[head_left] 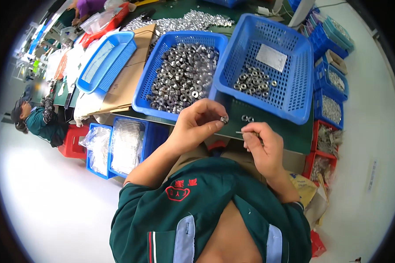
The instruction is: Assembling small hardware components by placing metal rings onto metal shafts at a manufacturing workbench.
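At the near edge of the green worktop (pixel 289 131), seen from the head camera, a small silver nut (pixel 224 119) is pinched between the thumb and fingertips of the left hand (pixel 196 125). The nut is shiny, ring-shaped and metallic, and it is held just above the worktop edge, in front of the baskets. The left hand is curled closed around it, with the fingers bent over the thumb.

A thin metal pin (pixel 240 132) is gripped by the right hand (pixel 261 147), whose fingers are clenched tightly; only the pin's tip is seen, pointing left toward the nut, close to it but apart. Two loose nuts (pixel 247 118) are seen lying on the worktop just beyond the hands.

Behind the left hand, a blue basket (pixel 145 94) heaped with silver nuts is placed. To its right, a second, tilted blue basket (pixel 294 94) is propped on the first one's rim; only a small cluster of nuts and a grey sheet are held in it. An empty blue basket (pixel 105 61) is laid on cardboard (pixel 127 83) farther left. Red and blue bins (pixel 327 144) of metal parts are stacked at the right. Another person (pixel 37 120) in a green top is seen at the far left.
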`<state>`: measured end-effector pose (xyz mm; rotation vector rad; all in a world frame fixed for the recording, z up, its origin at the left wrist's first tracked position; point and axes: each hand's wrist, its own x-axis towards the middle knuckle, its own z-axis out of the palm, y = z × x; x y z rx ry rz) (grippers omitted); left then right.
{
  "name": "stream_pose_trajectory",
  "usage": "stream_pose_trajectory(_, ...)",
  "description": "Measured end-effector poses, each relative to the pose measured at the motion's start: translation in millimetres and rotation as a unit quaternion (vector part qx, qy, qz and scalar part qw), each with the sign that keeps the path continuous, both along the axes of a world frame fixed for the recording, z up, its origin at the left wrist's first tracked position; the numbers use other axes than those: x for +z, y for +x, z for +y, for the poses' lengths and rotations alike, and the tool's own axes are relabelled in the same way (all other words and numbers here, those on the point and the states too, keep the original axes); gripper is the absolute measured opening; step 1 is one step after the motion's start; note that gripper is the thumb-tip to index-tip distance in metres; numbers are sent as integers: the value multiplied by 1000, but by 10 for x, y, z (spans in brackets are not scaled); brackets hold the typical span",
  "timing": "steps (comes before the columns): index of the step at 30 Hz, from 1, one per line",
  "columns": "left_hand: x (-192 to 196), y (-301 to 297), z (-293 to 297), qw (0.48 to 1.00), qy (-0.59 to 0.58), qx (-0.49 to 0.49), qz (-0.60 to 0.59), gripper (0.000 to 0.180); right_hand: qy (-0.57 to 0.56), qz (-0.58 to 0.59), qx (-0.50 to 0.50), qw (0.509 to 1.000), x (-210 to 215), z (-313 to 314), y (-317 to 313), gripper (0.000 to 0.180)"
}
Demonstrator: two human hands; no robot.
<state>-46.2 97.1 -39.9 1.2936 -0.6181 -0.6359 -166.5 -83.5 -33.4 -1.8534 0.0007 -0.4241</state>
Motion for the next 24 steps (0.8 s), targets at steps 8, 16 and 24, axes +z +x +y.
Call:
stream_pose_trajectory(8,-122,-168,13,999,-33,-24,-16,20,-77,-53,-12,996,0,104,105,8)
stream_pose_trajectory(16,-143,-238,8,997,-64,17,47,27,-138,-83,-28,987,-45,124,90,9)
stream_pose_trajectory(24,-261,-362,-56,991,-84,54,94,27,-281,-196,-94,935,-150,191,132,7)
